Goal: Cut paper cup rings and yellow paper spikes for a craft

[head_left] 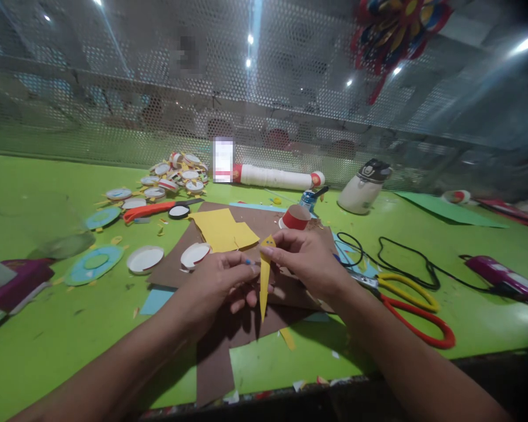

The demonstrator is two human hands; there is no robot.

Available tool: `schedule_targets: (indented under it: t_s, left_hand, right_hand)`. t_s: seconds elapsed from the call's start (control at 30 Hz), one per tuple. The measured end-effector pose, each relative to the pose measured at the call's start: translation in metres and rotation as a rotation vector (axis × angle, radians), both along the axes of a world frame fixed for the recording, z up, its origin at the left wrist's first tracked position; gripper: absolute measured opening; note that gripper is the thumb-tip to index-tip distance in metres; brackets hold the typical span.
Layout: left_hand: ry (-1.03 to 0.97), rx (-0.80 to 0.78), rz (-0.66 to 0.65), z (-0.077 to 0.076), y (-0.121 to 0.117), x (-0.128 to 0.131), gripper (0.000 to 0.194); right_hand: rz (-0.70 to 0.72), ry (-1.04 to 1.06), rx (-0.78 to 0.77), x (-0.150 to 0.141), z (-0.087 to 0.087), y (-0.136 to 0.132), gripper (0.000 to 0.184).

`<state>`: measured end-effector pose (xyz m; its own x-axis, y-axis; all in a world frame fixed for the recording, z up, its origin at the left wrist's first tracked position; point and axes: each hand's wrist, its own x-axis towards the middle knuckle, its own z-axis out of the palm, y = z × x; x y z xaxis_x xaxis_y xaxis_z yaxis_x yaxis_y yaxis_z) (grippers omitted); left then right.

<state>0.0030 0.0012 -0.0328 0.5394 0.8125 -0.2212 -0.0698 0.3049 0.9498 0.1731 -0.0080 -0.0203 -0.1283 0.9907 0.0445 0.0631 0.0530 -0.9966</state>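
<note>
My right hand (310, 261) pinches the top of a long yellow paper cutout (264, 287), which hangs down to a narrow point. Two small dark dots show near its wider upper end. Beside it, my left hand (229, 281) is closed, thumb and forefinger together with a tiny blue piece (249, 262) at the tips; what that piece is, I cannot make out. Both hands are above brown paper sheets (176, 266). A yellow paper sheet (222, 228) lies just beyond them. Close behind my right hand stands a red and white paper cup piece (295, 217).
Scissors with red and yellow handles (416, 310) lie to the right, near a black cord (426, 264). White round cup bases (145, 259), blue paper rings (94, 265) and an orange cutter (152, 209) are at left. A stack of paper cups (275, 177) lies behind.
</note>
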Motion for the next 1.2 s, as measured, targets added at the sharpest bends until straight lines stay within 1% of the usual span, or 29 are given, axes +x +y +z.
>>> schedule_targets:
  t_s: [0.2, 0.4, 0.7, 0.9, 1.03, 1.13, 1.2]
  left_hand:
    - [0.079, 0.045, 0.004, -0.003, 0.001, 0.000, 0.025]
    - [0.130, 0.065, 0.033, -0.004, 0.001, 0.000, 0.022]
    - [0.188, 0.099, 0.046, 0.001, 0.000, 0.001, 0.023]
    - [0.144, 0.087, 0.040, -0.002, 0.001, -0.002, 0.023]
    - [0.121, 0.067, 0.079, -0.006, 0.005, -0.004, 0.026]
    - [0.129, 0.055, 0.087, -0.006, 0.007, -0.005, 0.030]
    - [0.149, 0.059, 0.088, -0.005, 0.007, -0.005, 0.032]
  right_hand:
    - [0.009, -0.005, -0.005, 0.000, 0.000, 0.000, 0.021]
    - [0.024, 0.004, -0.025, 0.000, 0.000, -0.002, 0.020]
    - [0.023, 0.035, -0.047, 0.000, 0.000, -0.002, 0.020]
    - [0.035, 0.082, -0.085, 0.000, 0.001, -0.002, 0.024]
    - [0.082, 0.084, -0.114, 0.004, -0.003, -0.005, 0.033]
    - [0.133, 0.066, -0.128, 0.006, -0.009, -0.007, 0.032]
    - [0.138, 0.065, -0.126, 0.006, -0.012, -0.007, 0.031]
